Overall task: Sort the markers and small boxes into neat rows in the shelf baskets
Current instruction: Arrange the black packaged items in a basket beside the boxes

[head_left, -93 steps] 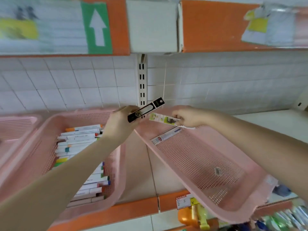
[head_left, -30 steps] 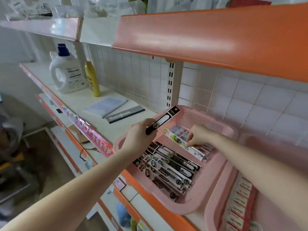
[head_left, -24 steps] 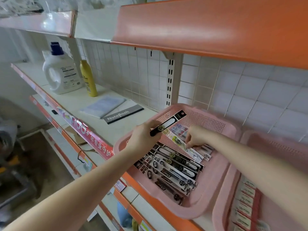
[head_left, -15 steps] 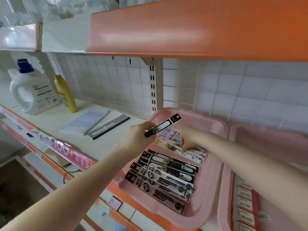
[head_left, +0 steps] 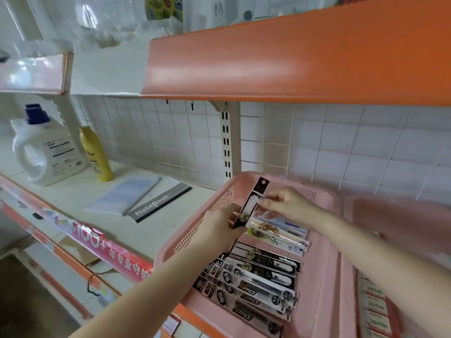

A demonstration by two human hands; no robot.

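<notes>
Reaches both arms over a pink basket (head_left: pixel 195 230) on the shelf (head_left: pixel 73 191). Holds a narrow black pen pack (head_left: pixel 251 203) in the left grip (head_left: pixel 220 225), fingers curled round its lower end by the round "5" label. Keeps the pack nearly upright, leaning a little to the right, above the basket's back left part. Has the right grip (head_left: pixel 288 203) at the pack's upper right edge, fingertips bunched together; cannot tell whether pinching the pack or only touching it.

Below the right grip, inside the basket, a colourful pack (head_left: pixel 275 234) lying flat and crosswise. In front of that, nearer the camera, a row of black packs (head_left: pixel 263 272) lying side by side, overlapping, long sides parallel.

Just right of this basket, a second pink basket (head_left: pixel 390 215), with small pale boxes (head_left: pixel 375 311), blurred, lined up along its left side.

Further left on the shelf, a grey notebook (head_left: pixel 158 203) beside a pale booklet (head_left: pixel 127 196). Beyond those, a yellow bottle (head_left: pixel 95 154) and a white jug (head_left: pixel 46 150) with a blue cap, both upright near the tiled wall (head_left: pixel 341 147). Overhead, an orange shelf edge (head_left: pixel 292 64).
</notes>
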